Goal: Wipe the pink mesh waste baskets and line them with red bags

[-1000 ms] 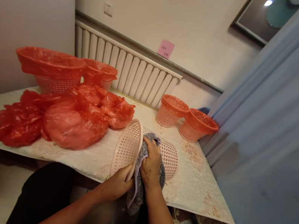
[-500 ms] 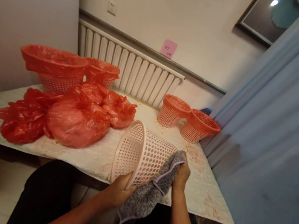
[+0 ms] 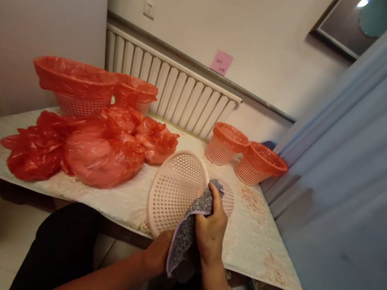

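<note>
A pale pink perforated basket [image 3: 176, 189] lies tilted at the front of the table, its wide mouth facing left and toward me. My left hand [image 3: 159, 253] grips the basket's lower rim, its fingers partly hidden. A grey cloth [image 3: 187, 235] with a light purple edge is pinched in my right hand [image 3: 212, 225], pressed at the basket's right rim and hanging down in front of it.
Knotted red plastic bags [image 3: 102, 157] lie on the table's left half, before two red-lined baskets [image 3: 82, 102]. Two smaller red-lined baskets [image 3: 222, 151] stand at the back right. A blue curtain [image 3: 351, 201] hangs on the right, and a radiator [image 3: 173, 87] is behind.
My right hand has moved left and slightly up with the cloth, from the basket's base end to its rim. The basket has turned so that its mouth shows more.
</note>
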Demonstrator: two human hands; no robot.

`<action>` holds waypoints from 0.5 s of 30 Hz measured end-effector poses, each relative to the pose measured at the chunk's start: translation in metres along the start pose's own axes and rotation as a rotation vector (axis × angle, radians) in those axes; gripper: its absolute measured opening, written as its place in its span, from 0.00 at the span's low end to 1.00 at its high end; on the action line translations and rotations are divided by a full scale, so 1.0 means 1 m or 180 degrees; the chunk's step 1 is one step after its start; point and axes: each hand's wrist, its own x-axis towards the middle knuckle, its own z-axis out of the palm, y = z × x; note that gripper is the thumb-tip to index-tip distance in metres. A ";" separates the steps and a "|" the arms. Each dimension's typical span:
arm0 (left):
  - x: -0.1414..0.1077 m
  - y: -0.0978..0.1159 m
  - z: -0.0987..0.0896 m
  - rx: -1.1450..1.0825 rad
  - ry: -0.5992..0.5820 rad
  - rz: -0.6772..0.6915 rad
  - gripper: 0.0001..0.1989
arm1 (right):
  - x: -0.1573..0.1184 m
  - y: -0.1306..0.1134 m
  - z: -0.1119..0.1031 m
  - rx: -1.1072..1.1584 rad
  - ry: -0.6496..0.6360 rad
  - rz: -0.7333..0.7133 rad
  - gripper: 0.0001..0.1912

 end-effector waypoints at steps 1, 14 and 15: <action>0.000 -0.001 0.001 0.0098 -0.0101 0.0072 0.13 | -0.002 -0.001 0.002 -0.0098 0.0009 -0.0023 0.34; 0.019 -0.018 -0.100 0.2397 0.2340 -0.0035 0.30 | -0.018 0.082 -0.081 0.0031 -0.0208 0.0450 0.29; 0.023 -0.021 -0.104 0.2339 0.2122 -0.0100 0.26 | -0.018 0.086 -0.087 0.0051 -0.0179 0.0545 0.29</action>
